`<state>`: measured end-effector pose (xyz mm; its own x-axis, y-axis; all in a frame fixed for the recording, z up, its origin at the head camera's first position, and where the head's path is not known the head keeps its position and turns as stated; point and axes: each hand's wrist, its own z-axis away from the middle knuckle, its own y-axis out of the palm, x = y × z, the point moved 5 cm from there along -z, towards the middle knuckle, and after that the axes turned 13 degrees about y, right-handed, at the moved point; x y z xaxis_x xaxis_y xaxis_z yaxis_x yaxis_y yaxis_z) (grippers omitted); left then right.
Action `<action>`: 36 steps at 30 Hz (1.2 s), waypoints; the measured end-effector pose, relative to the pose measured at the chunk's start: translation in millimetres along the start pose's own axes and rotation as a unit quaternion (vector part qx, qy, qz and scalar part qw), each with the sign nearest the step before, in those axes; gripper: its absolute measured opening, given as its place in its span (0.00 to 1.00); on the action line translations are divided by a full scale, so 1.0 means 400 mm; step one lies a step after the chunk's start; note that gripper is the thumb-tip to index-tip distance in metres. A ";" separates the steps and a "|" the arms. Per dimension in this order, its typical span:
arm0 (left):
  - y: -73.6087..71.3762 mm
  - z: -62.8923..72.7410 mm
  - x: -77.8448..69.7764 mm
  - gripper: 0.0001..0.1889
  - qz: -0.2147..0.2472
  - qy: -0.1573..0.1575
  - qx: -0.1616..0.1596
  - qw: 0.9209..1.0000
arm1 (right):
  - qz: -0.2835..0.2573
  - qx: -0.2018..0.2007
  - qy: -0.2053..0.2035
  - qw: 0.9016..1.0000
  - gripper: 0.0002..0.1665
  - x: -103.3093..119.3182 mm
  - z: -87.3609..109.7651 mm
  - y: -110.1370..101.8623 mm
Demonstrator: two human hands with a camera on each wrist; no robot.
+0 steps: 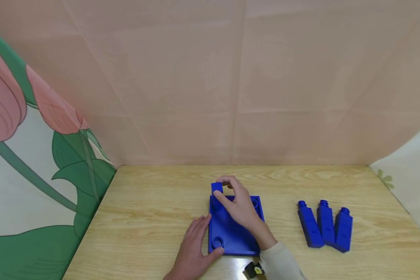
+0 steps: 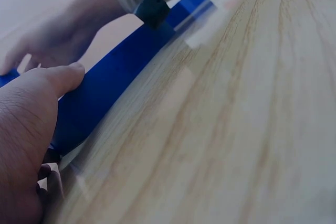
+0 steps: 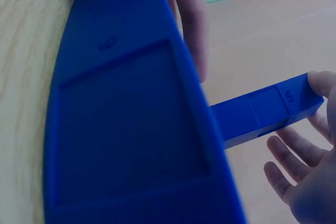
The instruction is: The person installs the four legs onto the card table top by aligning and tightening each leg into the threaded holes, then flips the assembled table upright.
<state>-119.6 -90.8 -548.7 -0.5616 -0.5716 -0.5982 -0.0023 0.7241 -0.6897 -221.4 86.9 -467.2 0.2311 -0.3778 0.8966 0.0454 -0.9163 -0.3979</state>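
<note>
A square blue board (image 1: 234, 235) with a raised rim and round corner sockets lies on the table. My left hand (image 1: 196, 249) holds its near left corner, fingers along the left side and thumb on the front edge. Over the far left corner, my right hand (image 1: 243, 208) pinches a square blue leg (image 1: 217, 188) near its top between thumb and fingers. The right wrist view shows this leg (image 3: 257, 109) upright against the board, with small marks near the gripped end. Its lower end is hidden there behind the board's side (image 3: 126, 129).
Three more blue legs (image 1: 324, 225) with threaded-looking ends lie close together on the wooden table (image 1: 143, 210), to the right. A dark wrist device (image 1: 253, 269) sits by the right sleeve. A plain cloth (image 1: 182, 85) hangs behind, a flowered one (image 1: 42, 155) at left.
</note>
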 end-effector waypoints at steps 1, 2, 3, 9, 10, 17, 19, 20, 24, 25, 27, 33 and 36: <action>0.000 0.000 0.000 0.48 -0.001 0.000 -0.001 1.000 | 0.002 -0.006 0.002 1.000 0.20 -0.001 0.000 0.001; 0.000 0.000 0.000 0.48 0.000 0.001 -0.002 1.000 | 0.004 -0.012 0.005 1.000 0.20 -0.002 -0.001 0.002; -0.001 0.000 0.000 0.48 -0.002 0.001 -0.003 1.000 | 0.005 -0.018 0.007 1.000 0.19 -0.002 -0.001 0.003; -0.001 0.000 0.001 0.48 -0.012 0.001 -0.001 1.000 | 0.019 -0.053 0.000 0.998 0.18 0.006 0.001 0.004; -0.001 0.000 0.001 0.48 -0.010 -0.001 0.001 1.000 | 0.024 -0.058 -0.003 0.998 0.18 0.008 0.002 0.005; 0.005 0.002 0.006 0.51 0.025 -0.046 0.029 0.998 | 0.037 -0.079 0.003 0.996 0.19 0.010 0.008 0.006; 0.005 0.002 0.005 0.51 0.025 -0.045 0.026 0.998 | 0.032 -0.079 0.008 0.996 0.18 0.007 0.008 0.007; 0.005 0.002 0.004 0.51 0.021 -0.040 0.023 0.999 | 0.028 -0.077 0.009 0.997 0.18 0.007 0.008 0.007; 0.002 0.002 0.001 0.50 -0.005 -0.011 0.004 1.000 | 0.016 -0.058 0.015 0.998 0.18 0.009 0.007 0.009; 0.002 0.002 0.000 0.49 -0.009 -0.005 0.000 1.000 | 0.013 -0.049 0.020 0.998 0.19 0.009 0.007 0.010; 0.002 0.002 0.000 0.49 -0.013 0.001 -0.002 1.000 | 0.009 -0.034 0.024 0.999 0.20 0.010 0.008 0.011; 0.005 0.005 0.003 0.49 -0.002 -0.006 0.000 1.000 | 0.007 -0.031 0.009 0.999 0.32 0.024 0.032 -0.003; 0.006 0.004 0.001 0.49 -0.004 -0.002 -0.003 1.000 | 0.009 -0.050 -0.005 0.999 0.37 0.039 0.053 -0.025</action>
<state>-118.7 -90.1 -551.1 -0.5581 -0.5796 -0.5938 -0.0123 0.7213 -0.6925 -197.7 92.9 -453.4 0.2411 -0.3937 0.8870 -0.0564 -0.9182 -0.3922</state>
